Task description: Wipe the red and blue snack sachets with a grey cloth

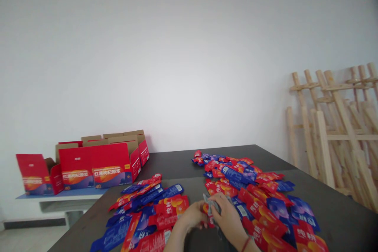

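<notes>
Near the table's front edge, my left hand [195, 216] curls around a small red pouch [206, 208], mostly hidden by the fingers. Pressed against that pouch is a crumpled grey cloth [215, 206], gripped in my right hand [227, 214]. Whether it is fabric or thin plastic is hard to make out. Flat red and blue pouches with orange fruit prints lie in loose heaps on both sides: one left pile [171, 206] beside my left forearm, and a larger right pile [260, 208] that runs from my right wrist toward the back of the table.
The dark table [177, 183] reaches back to a white wall. At left, several open red cardboard boxes [110, 165] stand on a lower blue-topped surface [88, 192]. Wooden easel-like frames [336, 126] lean against the wall at right.
</notes>
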The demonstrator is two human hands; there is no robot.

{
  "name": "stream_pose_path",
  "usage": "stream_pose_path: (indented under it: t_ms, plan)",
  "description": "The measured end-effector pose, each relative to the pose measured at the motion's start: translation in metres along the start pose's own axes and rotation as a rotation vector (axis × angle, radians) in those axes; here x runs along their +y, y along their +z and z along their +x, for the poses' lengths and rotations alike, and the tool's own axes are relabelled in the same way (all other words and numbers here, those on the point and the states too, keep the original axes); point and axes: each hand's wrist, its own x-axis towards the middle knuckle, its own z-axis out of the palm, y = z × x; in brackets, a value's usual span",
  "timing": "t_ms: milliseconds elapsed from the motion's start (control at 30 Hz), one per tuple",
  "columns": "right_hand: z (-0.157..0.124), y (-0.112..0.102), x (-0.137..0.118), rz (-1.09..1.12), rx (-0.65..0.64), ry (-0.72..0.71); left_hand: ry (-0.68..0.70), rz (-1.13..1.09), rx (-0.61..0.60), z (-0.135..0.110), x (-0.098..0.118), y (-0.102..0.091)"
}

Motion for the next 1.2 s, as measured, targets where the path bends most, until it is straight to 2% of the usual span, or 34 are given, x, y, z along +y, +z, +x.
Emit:
stream_pose_path:
  t_ms: [133, 267, 667, 800, 933, 1000, 1100, 1200]
  plan:
    - [-0.01, 0.008, -0.015, -0.122, -0.124, -0.085, 0.038, -0.203, -0.099, 0.0, -0.008, 0.001]
    - [-0.009, 0.014, -0.008, -0.219, -0.113, 0.006, 0.033, -0.289, -0.116, -0.001, -0.012, -0.003]
    - [0.02, -0.008, 0.034, -0.369, -0.044, 0.293, -0.038, -0.438, 0.152, 0.01, -0.019, -0.014]
    - [0.019, -0.009, 0.027, -0.332, -0.026, 0.258, -0.063, -0.516, 0.257, 0.014, -0.02, -0.018]
    - [0.007, 0.008, 0.002, -0.201, -0.066, 0.029, -0.085, -0.503, 0.242, 0.015, -0.019, -0.015]
    - [0.002, 0.018, -0.005, -0.206, -0.087, -0.026, -0.075, -0.453, 0.248, 0.014, -0.019, -0.014]
    - [0.003, 0.023, -0.002, -0.264, -0.058, 0.056, -0.079, -0.37, 0.289, 0.014, -0.019, -0.016]
    - [0.011, 0.017, 0.01, -0.315, -0.055, 0.181, -0.095, -0.349, 0.324, 0.013, -0.018, -0.022]
